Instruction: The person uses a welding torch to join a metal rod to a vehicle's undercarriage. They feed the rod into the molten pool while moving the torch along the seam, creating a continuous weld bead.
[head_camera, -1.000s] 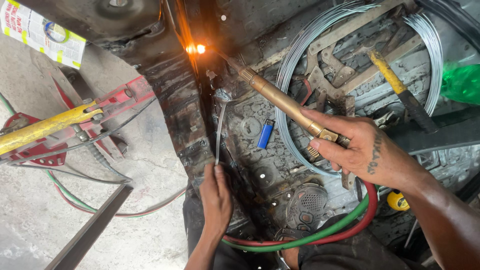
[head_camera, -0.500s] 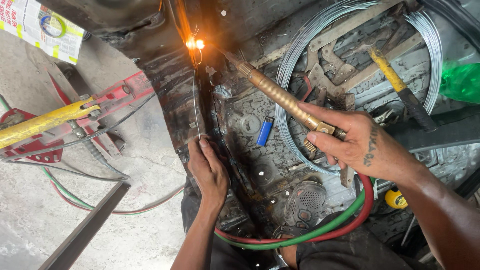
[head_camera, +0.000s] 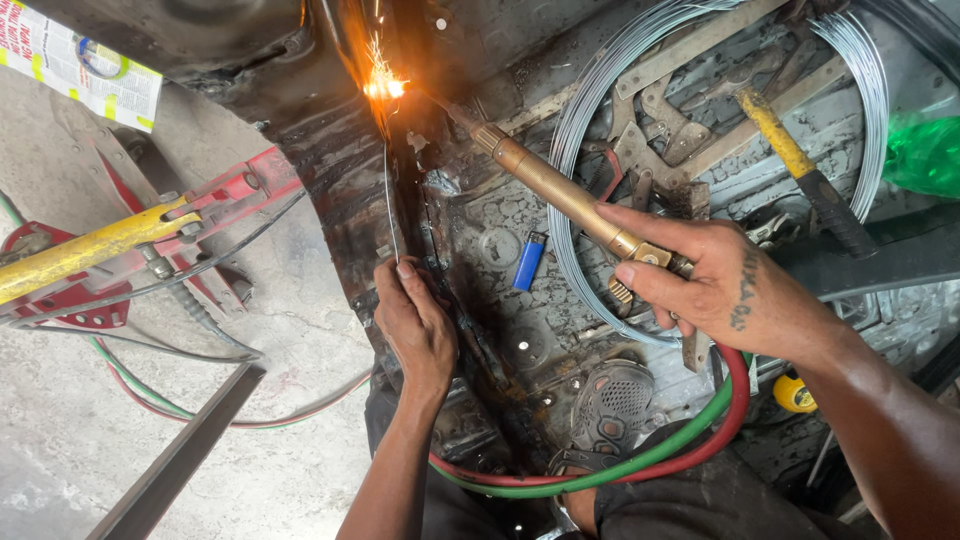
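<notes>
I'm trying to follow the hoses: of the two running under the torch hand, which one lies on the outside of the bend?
The red hose is the outer one, curving below the right hand; the green hose runs just inside it, touching it along the curve.

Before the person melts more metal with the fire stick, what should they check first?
1. Torch grip: right hand wraps the brass handle. Ok.
2. Flame on the seam: it glows and sparks right at the dark metal panel. Ok.
3. Filler wire: left hand pinches its lower end, and the tip reaches up to the flame. Ok.
4. Hand protection: both hands are bare near sparks. Not ok.
5. Blue lighter: it lies on the floor pan close to the hot work. Not ok.
6. Red and green hoses: they curve under the right wrist; kinks cannot be seen. Cannot tell.
</notes>
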